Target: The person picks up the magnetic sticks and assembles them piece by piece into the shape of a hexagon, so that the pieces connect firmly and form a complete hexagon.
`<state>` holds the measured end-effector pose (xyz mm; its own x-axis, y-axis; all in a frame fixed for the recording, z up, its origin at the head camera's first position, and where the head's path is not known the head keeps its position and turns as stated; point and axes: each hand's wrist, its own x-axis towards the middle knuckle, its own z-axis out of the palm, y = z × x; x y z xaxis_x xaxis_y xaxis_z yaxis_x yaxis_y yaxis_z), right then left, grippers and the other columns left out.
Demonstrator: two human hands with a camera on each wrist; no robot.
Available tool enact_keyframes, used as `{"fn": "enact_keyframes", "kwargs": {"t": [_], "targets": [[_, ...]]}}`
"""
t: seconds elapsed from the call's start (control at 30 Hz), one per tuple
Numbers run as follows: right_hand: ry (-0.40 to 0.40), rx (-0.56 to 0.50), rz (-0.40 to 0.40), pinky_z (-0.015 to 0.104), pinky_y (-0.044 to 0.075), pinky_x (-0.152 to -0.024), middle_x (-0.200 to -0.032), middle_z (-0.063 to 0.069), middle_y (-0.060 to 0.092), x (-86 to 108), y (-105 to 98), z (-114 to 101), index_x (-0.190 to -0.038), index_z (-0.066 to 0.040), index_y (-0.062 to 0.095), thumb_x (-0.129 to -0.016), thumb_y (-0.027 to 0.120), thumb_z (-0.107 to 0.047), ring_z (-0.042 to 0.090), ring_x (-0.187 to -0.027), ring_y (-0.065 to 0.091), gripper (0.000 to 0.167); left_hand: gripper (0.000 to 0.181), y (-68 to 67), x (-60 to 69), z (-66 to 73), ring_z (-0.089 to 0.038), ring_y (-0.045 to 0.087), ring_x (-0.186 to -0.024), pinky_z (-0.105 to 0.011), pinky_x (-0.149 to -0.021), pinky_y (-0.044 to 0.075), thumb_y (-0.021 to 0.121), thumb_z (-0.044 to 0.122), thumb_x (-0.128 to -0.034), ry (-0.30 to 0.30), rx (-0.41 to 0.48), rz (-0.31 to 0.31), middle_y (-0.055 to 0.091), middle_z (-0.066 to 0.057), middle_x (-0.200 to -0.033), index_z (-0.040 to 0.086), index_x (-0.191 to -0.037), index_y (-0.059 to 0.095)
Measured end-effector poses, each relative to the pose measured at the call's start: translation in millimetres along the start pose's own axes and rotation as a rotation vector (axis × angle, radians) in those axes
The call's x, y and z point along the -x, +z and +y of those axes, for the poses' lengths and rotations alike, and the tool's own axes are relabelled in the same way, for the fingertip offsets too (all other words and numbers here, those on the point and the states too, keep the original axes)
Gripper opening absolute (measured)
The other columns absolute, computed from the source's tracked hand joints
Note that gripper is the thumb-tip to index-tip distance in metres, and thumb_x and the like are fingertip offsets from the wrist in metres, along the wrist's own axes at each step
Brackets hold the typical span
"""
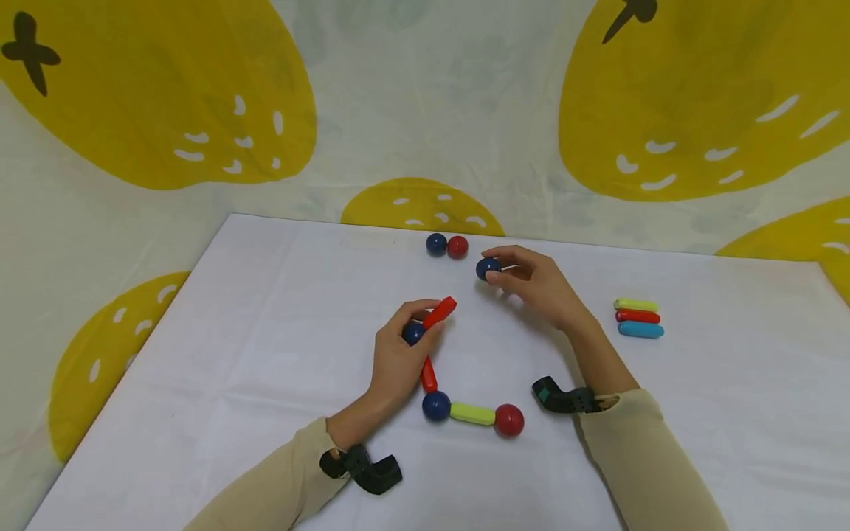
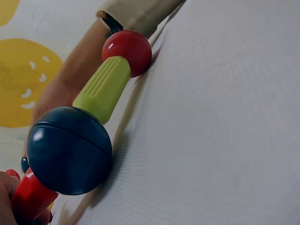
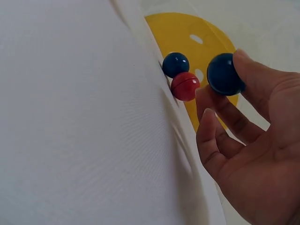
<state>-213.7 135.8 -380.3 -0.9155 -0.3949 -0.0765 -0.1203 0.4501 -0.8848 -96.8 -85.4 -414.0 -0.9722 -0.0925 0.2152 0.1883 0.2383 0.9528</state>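
My left hand (image 1: 398,359) grips a chain of toy balls and rods around a blue ball (image 1: 414,333). From that ball one red rod (image 1: 440,313) points up to the right, its far end free. Another red rod (image 1: 429,375) runs down to a second blue ball (image 2: 69,150). A yellow-green rod (image 2: 103,89) joins this to a red ball (image 2: 127,53) at the chain's end. Between thumb and fingers my right hand (image 1: 536,284) pinches a separate blue ball (image 3: 225,74), held near the back of the table, apart from the chain.
A loose blue ball (image 1: 436,244) and a red ball (image 1: 457,247) sit side by side near the table's back edge. To the right lie a yellow-green rod (image 1: 636,304), a red rod (image 1: 638,316) and a light-blue rod (image 1: 640,330). Patterned cloth (image 1: 425,110) hangs behind.
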Motion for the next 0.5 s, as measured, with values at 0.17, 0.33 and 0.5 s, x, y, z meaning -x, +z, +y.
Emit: {"fn": "enact_keyframes", "kwargs": {"t": [0.17,0.33,0.5], "targets": [[-0.062,0.002,-0.047,0.042,0.048,-0.084,-0.121,0.002,0.060,0.5,1.0,-3.2,-0.130,-0.018,0.058,-0.091,0.066,-0.036,0.023,-0.101,0.059,0.044,0.030,-0.4,0.4,0.3,-0.014,0.054,-0.085,-0.027,-0.062,0.044,0.069,0.020,-0.0899,-0.005,-0.008,0.002,0.061,0.001,-0.100,0.028,-0.118,0.064],[-0.117,-0.002,-0.082,0.042,0.048,-0.083,-0.117,0.000,0.061,1.6,2.9,-6.8,-0.129,-0.016,0.059,-0.091,0.066,-0.032,0.023,-0.099,0.058,0.041,0.030,-0.6,0.1,0.6,-0.014,0.054,-0.085,-0.028,-0.063,0.044,0.068,0.019,-0.0900,-0.001,-0.013,-0.001,0.061,0.002,-0.100,0.027,-0.119,0.064],[-0.120,-0.008,-0.124,0.043,0.048,-0.081,-0.115,-0.003,0.060,2.9,6.0,-10.1,-0.128,-0.017,0.060,-0.090,0.067,-0.033,0.023,-0.097,0.057,0.042,0.030,-0.1,-0.2,1.3,-0.014,0.054,-0.085,-0.028,-0.064,0.044,0.069,0.019,-0.0898,0.004,-0.009,-0.003,0.061,0.001,-0.099,0.027,-0.119,0.064]]}}
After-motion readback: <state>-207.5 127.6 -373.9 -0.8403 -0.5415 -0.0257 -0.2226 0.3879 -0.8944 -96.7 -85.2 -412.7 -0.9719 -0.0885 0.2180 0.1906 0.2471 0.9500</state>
